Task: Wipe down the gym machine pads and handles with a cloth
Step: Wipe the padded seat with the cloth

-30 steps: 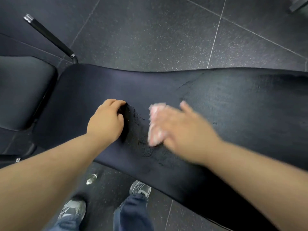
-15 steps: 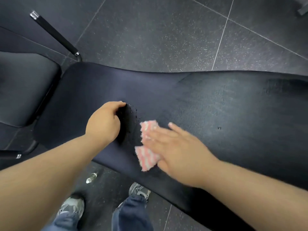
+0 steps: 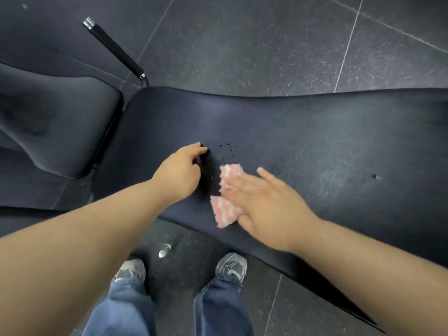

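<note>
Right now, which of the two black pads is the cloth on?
The long pad stretching right; the right hand presses the pink-striped cloth flat on it. The shorter pad at left has nothing on it.

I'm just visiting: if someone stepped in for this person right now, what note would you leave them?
Left hand: fingers curled, resting on the long pad beside a scuffed patch.
Right hand: flat, pressing the striped cloth onto that pad.
Done: the pictures do not show how much is already wiped.
Left: likely the rest of the long pad, the seat pad and the handle.
</note>
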Tool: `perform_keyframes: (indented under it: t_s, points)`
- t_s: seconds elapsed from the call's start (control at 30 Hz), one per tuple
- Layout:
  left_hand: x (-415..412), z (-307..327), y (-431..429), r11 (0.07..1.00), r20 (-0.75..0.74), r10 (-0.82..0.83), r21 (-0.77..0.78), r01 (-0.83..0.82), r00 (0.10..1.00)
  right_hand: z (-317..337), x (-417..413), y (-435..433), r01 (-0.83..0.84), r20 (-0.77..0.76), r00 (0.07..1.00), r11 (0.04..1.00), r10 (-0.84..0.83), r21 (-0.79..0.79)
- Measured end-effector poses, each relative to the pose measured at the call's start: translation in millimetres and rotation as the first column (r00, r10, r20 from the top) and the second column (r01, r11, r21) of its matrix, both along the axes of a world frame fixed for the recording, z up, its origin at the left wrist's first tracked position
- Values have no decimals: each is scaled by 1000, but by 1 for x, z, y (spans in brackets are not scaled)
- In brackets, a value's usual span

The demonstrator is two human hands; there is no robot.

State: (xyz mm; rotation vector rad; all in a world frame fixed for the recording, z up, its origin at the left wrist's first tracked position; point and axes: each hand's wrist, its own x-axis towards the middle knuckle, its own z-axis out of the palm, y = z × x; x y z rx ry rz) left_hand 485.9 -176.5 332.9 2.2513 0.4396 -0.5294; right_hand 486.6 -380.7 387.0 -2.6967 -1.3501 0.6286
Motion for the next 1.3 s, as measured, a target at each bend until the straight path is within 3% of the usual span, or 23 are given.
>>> perform_keyframes:
  t_s: [0.1,0.17,0.27,0.33,0.43,0.5,0.57,0.63,0.7,0.77,0.83,0.9,0.97,1.03,1.1,1.13,1.2,1.3]
  points:
    - [-6,-1,0,994,-16,-49,95,51,999,22,85,-34,204,202,964,970,-175,-134]
    - [-8,-4,2,993,-83,9,120,1,997,38,135,-55,456,309,871,862,-381,-222]
    - [-12,-12,7,987,-95,16,161,-1,995,30,136,-38,635,391,743,757,-543,-153]
    - [-14,-14,10,982,-72,-10,188,23,997,7,90,-6,572,325,793,814,-516,-103]
    - [-15,-17,21,967,-52,-80,236,90,995,-10,-7,33,184,78,981,978,-177,-96]
    - [-13,-18,28,960,-28,-116,254,120,993,-8,-26,25,-3,-26,1000,997,1,-75]
    - [-10,-21,34,956,6,-114,274,108,993,-4,9,10,-17,-3,1000,995,17,-96]
    - [-7,-22,36,955,23,-89,287,79,996,0,69,-8,128,127,986,982,-110,-140]
    - [-4,-25,36,953,34,-63,300,50,997,12,129,-19,389,256,908,893,-330,-226]
    - [-3,-27,35,947,39,-57,320,42,998,12,153,-13,632,341,754,762,-561,-144]
    - [-1,-30,38,948,47,-37,318,20,998,-8,128,16,694,335,689,718,-642,-52]
    - [0,-35,44,960,51,8,280,-22,999,-29,65,52,569,229,802,822,-552,-12]
    - [1,-39,51,974,53,47,220,-58,997,-37,-1,72,302,58,952,953,-301,-14]
    - [0,-43,56,981,57,55,181,-65,997,-31,-20,67,64,-78,995,998,-65,-7]
    - [-3,-47,60,985,82,36,168,-49,996,-27,18,54,-22,-14,1000,1000,22,-9]
    - [-4,-50,61,985,98,30,166,-46,995,-28,48,42,27,65,998,1000,-26,-15]
    - [-4,-53,64,987,107,53,146,-69,993,-19,122,21,306,217,935,947,-280,-101]
    - [-4,-54,67,990,96,79,110,-89,992,-13,170,20,700,376,679,711,-631,-70]
